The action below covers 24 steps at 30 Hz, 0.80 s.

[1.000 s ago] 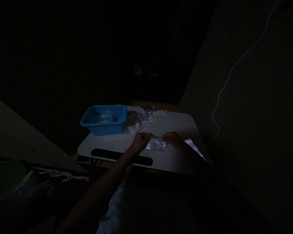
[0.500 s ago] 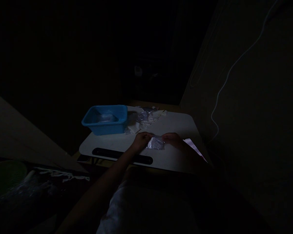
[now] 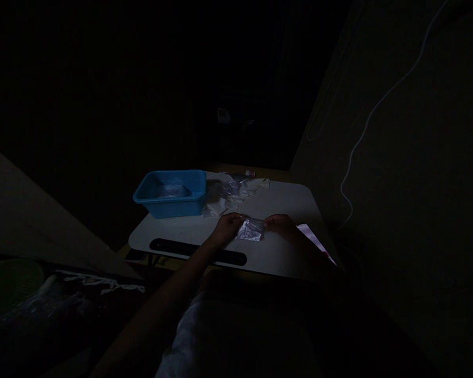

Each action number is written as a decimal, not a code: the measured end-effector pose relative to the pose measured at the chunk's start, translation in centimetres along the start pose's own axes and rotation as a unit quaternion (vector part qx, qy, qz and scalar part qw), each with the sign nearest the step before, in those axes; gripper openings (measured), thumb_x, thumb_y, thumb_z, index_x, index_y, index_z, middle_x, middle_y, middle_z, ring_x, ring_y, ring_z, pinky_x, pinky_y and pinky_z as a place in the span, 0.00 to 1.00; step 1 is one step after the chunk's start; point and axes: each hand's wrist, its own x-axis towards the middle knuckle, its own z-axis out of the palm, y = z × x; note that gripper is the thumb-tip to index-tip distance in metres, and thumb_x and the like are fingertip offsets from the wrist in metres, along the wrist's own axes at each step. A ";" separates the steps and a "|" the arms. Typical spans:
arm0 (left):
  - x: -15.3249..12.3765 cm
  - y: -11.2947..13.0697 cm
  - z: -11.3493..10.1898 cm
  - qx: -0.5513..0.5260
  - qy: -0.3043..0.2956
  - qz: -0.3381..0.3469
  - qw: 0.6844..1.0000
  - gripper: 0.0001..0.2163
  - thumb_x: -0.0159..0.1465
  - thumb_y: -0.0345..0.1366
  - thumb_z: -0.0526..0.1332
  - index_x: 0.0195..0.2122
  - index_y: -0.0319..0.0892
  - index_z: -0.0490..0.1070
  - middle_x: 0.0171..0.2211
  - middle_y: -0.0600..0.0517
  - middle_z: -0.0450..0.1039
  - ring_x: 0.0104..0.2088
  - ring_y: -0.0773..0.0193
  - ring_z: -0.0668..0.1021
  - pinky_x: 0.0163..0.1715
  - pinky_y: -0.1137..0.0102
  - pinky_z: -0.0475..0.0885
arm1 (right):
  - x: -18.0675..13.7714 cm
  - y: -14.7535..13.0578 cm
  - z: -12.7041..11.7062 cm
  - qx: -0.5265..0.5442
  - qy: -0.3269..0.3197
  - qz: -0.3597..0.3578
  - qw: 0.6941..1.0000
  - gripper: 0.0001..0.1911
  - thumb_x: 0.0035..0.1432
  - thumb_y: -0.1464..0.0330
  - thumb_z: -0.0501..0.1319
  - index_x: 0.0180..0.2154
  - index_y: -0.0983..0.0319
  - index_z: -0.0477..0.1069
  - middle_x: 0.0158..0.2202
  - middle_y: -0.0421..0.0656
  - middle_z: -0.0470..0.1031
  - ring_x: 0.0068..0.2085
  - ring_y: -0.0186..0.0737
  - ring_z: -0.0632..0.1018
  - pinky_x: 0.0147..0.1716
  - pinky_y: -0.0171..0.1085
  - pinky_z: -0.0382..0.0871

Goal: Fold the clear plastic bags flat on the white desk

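A small clear plastic bag point(image 3: 250, 230) is stretched between my hands above the front part of a white table point(image 3: 284, 205). My left hand point(image 3: 228, 227) pinches its left upper corner. On the other side, my right hand point(image 3: 279, 224) grips the right upper edge between closed fingers. The bag is shiny and creased; whether anything lies inside it I cannot tell in the dim light. Just beyond my left hand rest crumpled clear plastic bags point(image 3: 232, 190) and a pale packet point(image 3: 217, 207).
A blue plastic basin point(image 3: 175, 209) with clear plastic inside stands at the table's left. A black slot strip point(image 3: 197, 252) runs along the front edge. A lit phone point(image 3: 315, 242) lies right, partly behind my forearm. A white cable point(image 3: 366, 128) hangs along the right wall.
The bag has shifted slightly and its surface catches the light differently. My right hand has moved a little to the right. Both hands keep their hold.
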 end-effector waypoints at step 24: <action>0.0 0.4 0.6 -0.002 -0.024 -0.031 0.999 0.18 0.44 0.27 0.66 0.38 0.36 0.68 0.22 0.56 0.69 0.19 0.73 0.70 0.19 0.78 0.64 | 0.0 -1.6 1.0 0.003 0.004 -0.003 1.000 0.16 0.33 0.57 0.64 0.21 0.63 0.70 0.20 0.40 0.71 0.24 0.36 0.72 0.23 0.34 0.64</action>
